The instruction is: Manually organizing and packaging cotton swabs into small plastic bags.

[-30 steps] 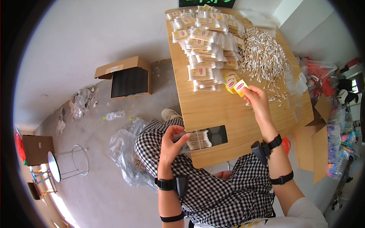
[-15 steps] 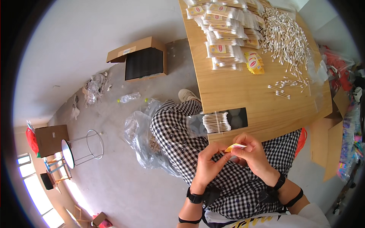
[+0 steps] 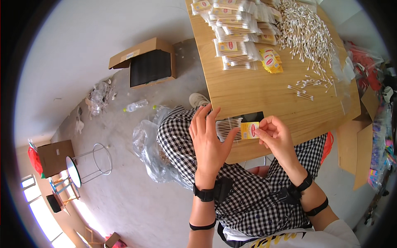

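A bundle of cotton swabs [image 3: 228, 127], lying crosswise, is gripped by the left hand [image 3: 209, 142], while a yellow label [image 3: 249, 130] at its right end is pinched by the right hand [image 3: 278, 138].

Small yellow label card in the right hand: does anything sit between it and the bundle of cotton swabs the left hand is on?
Nothing visible does. The small yellow label card, pinched by the right hand, sits right at the end of the bundle of cotton swabs; the left hand is on the bundle's near side.
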{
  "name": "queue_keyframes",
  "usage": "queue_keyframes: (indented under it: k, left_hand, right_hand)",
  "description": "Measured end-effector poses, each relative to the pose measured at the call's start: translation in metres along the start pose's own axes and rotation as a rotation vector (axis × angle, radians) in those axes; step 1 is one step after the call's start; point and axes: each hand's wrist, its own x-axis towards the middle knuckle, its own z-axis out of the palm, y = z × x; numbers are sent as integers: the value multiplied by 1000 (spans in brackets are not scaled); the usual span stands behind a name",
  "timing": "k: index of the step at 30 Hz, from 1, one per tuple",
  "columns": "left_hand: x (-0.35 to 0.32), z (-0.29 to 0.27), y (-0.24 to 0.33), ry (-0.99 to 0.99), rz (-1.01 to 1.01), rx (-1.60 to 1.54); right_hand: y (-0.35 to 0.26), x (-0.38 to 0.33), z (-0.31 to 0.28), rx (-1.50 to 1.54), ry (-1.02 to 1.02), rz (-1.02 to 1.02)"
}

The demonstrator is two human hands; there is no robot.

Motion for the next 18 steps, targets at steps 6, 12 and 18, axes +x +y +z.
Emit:
queue_keyframes:
  k: [6,12,18]
  left_hand:
    - [-3,27,-10,-70,-75,-28]
    - [0,19,-16,122,-105,-16]
    - [1,29,-21,42,-252,48]
  right_hand:
    - [9,8,-7,11,63,-25]
    - [17,17,9,-91,59,-155]
    - [15,18,19,-388,110,-278]
